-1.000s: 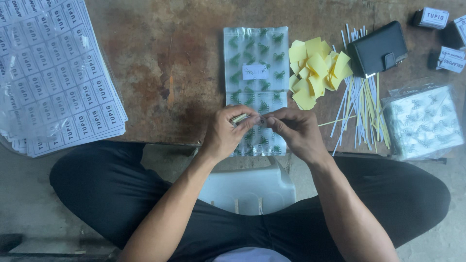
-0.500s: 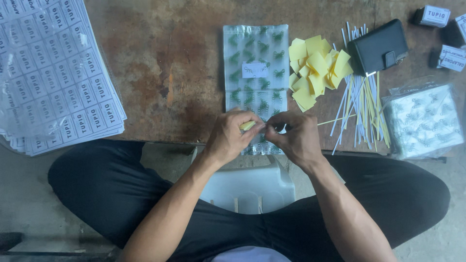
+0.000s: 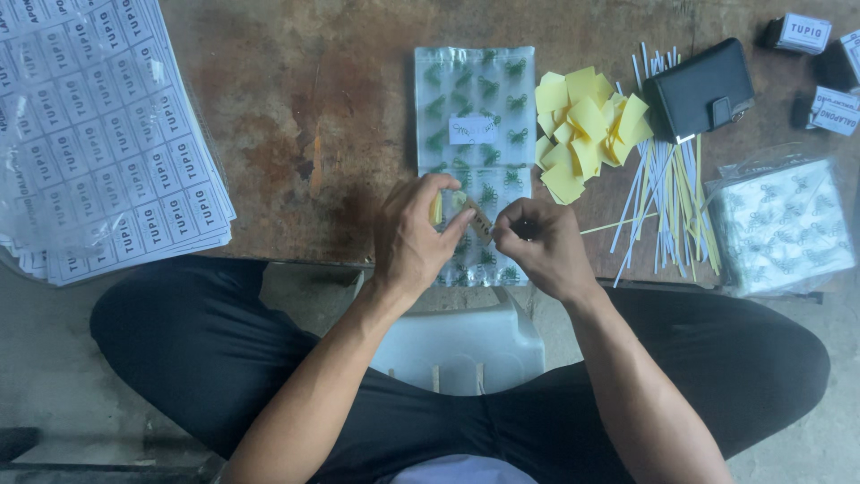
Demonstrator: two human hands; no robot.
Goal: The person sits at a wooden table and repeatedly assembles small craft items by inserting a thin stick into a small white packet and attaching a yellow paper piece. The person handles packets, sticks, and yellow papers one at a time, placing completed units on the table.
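Now — left hand [image 3: 414, 235] pinches small tag [image 3: 477, 220] | right hand [image 3: 540, 246] beside

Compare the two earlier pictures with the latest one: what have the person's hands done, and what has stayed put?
The left hand and right hand have drifted slightly apart; a small tan strip now shows pinched between them. The clear packets, yellow slips, thin sticks, black wallet and label sheets stayed put.

Both forearms are bare from the elbow down, with no sleeves, watch, rings or gloves in sight on the left hand [image 3: 414, 240] or the right hand [image 3: 542, 246]. The legs are covered by plain black trousers [image 3: 206, 350]. A strip of pale lavender shirt [image 3: 457, 469] shows at the bottom edge.
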